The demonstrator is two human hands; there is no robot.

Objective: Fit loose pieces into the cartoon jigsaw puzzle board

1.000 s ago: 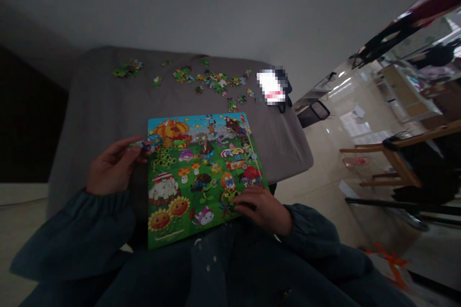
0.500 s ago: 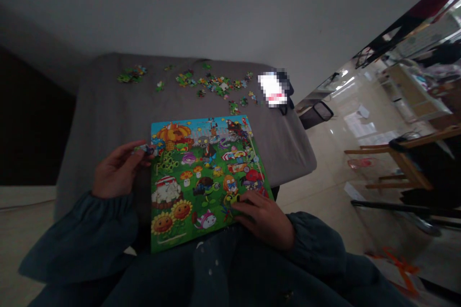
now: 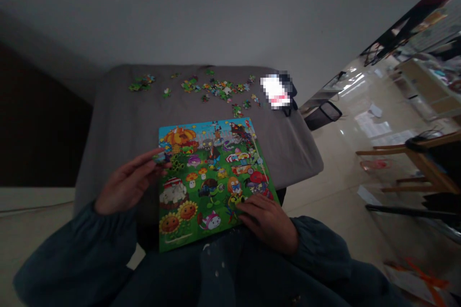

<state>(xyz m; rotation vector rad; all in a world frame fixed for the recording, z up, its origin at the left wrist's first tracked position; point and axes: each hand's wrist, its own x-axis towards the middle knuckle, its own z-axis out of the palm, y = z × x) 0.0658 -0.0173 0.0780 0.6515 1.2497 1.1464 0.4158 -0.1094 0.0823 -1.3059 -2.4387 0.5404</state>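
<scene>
A colourful cartoon jigsaw board (image 3: pixel 212 177) lies on a grey cloth-covered table (image 3: pixel 118 120), its near edge over my lap. My left hand (image 3: pixel 126 184) pinches a small puzzle piece (image 3: pixel 159 157) at the board's left edge, near the top corner. My right hand (image 3: pixel 266 216) rests with fingers curled on the board's near right corner, pressing it down. Several loose puzzle pieces (image 3: pixel 219 88) are scattered along the table's far side, with a smaller cluster (image 3: pixel 140 84) at the far left.
A blurred bright object (image 3: pixel 275 91) sits at the table's far right corner, beside a dark item. To the right lie a shiny tiled floor, a black bin (image 3: pixel 322 112) and a wooden chair (image 3: pixel 414 163). A plain wall stands behind the table.
The view shifted left and down, so everything sits further right and lower in the picture. My left hand with the piece stays at the board's left edge. My right hand keeps its place.
</scene>
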